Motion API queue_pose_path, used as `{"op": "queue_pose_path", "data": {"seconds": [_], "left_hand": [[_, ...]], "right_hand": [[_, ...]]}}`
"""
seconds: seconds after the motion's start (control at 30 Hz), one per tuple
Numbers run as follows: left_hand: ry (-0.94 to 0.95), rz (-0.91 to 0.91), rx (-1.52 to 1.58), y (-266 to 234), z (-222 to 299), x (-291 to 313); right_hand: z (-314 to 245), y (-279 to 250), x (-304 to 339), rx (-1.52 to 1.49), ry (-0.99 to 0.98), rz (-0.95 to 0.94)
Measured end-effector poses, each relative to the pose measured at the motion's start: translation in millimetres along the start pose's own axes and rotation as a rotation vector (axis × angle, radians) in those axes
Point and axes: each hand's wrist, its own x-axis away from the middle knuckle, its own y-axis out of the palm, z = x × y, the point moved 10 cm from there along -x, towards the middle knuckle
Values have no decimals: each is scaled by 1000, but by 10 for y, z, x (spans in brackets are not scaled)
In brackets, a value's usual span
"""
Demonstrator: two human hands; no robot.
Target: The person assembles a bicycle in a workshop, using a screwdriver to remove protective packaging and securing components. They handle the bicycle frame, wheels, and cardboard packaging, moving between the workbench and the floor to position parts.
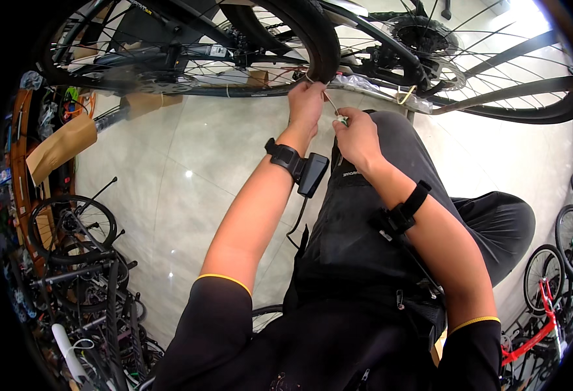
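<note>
Cord (331, 102): thin and pale, there it is, a short slanting line strung between your two hands, just below the wheel.
Lap: your dark trouser leg (391, 156) comes up right beside the work, the knee near the right hand.
Wrist gear: a black box (312, 174) is strapped on the left, a black band (405, 212) on the right forearm.
Right hand (359, 135): fingers nipped together on the lower end of the cord, with a small pale-green bit (343, 120) showing at the tips; what that is, you can't tell from here.
Left hand (307, 104): up at the tyre, fingers bunched closed on the upper end; whether they touch the rubber is hidden.
Step in hand: looks like you're managing the cord at the wheel, one end per hand.
Next move: calls for a firm left pinch, an even pull from the right, and no snagging on spokes.
Tyre (327, 58): black, curving down right behind your left fingers; whether the cord loops round it is unclear.
Beyond: a second wheel (430, 49) with sprockets fills the upper right, crumpled clear plastic (359, 83) lying along its near side.
</note>
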Motion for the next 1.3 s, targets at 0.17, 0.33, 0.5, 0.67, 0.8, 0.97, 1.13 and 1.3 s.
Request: {"op": "queue_pose_path", "data": {"seconds": [0.17, 0.33, 0.5, 0.67, 0.8, 0.97, 1.13, 1.3], "left_hand": [[42, 7, -18, 11, 37, 22], [245, 102, -448, -87, 343, 48], [293, 159, -562, -86, 457, 87], [141, 141, -445, -218, 358, -62], [352, 270, -721, -256, 603, -6], [505, 186, -1287, -49, 969, 96], [483, 91, -1568, -13, 1065, 46], [315, 48, -627, -325, 748, 0]], "right_hand": [[-3, 14, 47, 9, 51, 26], [-34, 65, 58, 10, 65, 4], [-83, 94, 57, 15, 4, 44], [-69, 133, 20, 41, 1, 26], [-98, 176, 33, 45, -29, 33], [-146, 207, 53, 37, -51, 69], [-194, 179, 33, 56, -69, 55], [-209, 175, 44, 45, -93, 52]]}}
